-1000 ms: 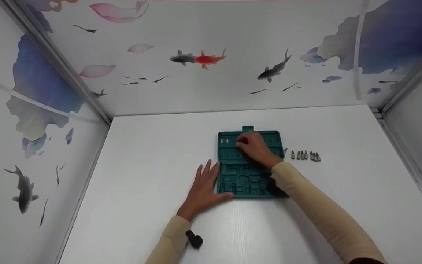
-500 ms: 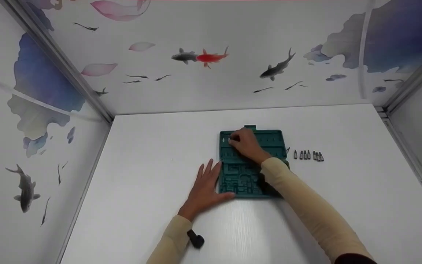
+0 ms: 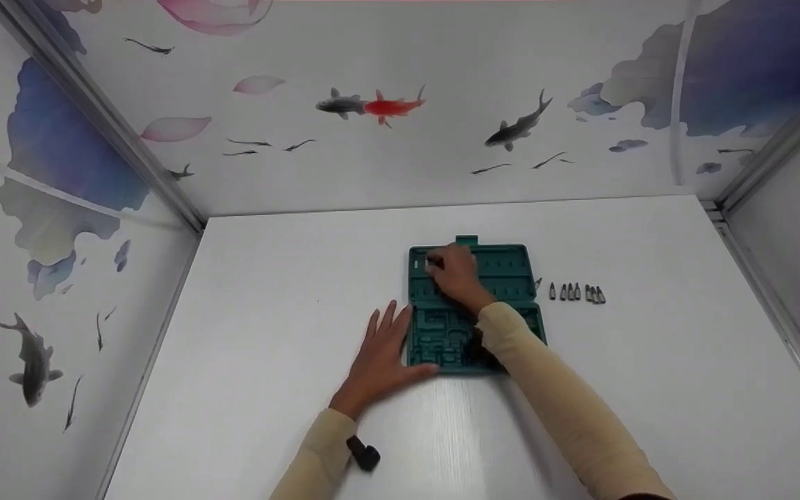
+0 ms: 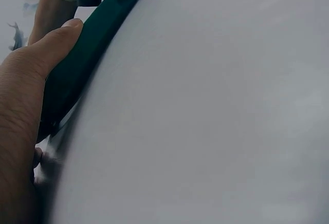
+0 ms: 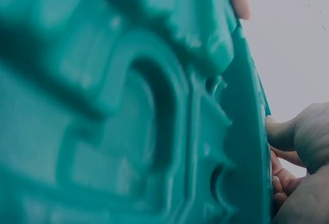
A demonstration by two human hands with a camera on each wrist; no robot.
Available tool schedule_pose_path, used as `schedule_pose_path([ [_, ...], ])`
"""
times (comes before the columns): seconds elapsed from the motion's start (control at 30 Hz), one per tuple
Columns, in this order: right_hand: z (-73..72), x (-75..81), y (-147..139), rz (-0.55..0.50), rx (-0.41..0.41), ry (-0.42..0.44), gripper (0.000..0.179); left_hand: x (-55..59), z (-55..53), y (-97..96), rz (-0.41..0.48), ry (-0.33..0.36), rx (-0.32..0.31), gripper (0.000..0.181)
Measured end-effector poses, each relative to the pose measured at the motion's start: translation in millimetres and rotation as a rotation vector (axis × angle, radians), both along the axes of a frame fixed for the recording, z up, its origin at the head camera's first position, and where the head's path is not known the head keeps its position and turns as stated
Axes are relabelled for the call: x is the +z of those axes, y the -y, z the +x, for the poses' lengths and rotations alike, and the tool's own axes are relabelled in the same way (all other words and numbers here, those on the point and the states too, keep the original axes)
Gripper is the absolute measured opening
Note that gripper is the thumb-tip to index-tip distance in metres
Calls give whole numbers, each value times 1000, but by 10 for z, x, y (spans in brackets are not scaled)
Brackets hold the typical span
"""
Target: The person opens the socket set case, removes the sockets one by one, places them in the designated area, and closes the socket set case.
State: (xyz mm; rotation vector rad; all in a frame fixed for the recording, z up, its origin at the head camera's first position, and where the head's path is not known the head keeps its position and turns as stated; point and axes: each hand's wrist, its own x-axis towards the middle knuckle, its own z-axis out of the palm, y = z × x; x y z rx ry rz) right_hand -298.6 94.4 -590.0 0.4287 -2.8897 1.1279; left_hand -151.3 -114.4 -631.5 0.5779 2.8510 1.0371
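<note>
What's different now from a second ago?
The right hand moved left over the green case's far half, toward its far left corner. I can't see if it grabbed or let go of anything. The left hand stayed at the case's left side; the little pointed pieces stayed put.

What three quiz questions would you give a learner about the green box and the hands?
1. Which hand is over the far half of the open box?
2. True or false: the loose bits lie to the left of the box.
3. Pick one. On the left hand, the thumb touches the box's:
A) far edge
B) near edge
C) right edge

Key:
1. The right hand.
2. False; they lie to its right.
3. B.
</note>
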Motion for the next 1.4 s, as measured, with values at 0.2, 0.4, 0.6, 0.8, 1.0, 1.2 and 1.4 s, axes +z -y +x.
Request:
schedule_pose_path([
  [0.2, 20, -26, 21, -140, -58, 17, 30, -15, 3, 3, -7, 6, 1, 122],
  [0.4, 31, -75, 19, -207, -72, -22, 23, -11, -4, -4, -14, 4, 0, 123],
  [0.6, 67, -75, 55, -216, -109, -66, 16, 7, 12, 0, -4, 9, -4, 123],
  [0.8, 66, -55, 34, -363, -102, -79, 15, 36, 6, 0, -7, -1, -1, 122],
  [1.0, 67, 16, -105, -432, -99, -86, 17, 33, 3, -8, -16, -8, -10, 122],
  [1.2, 153, 166, -361, -464, -78, -79, 19, 54, -1, -8, -16, -17, -15, 123],
  [1.4, 268, 238, -631, -436, -68, -77, 23, 38, 3, -5, -19, -10, -11, 123],
])
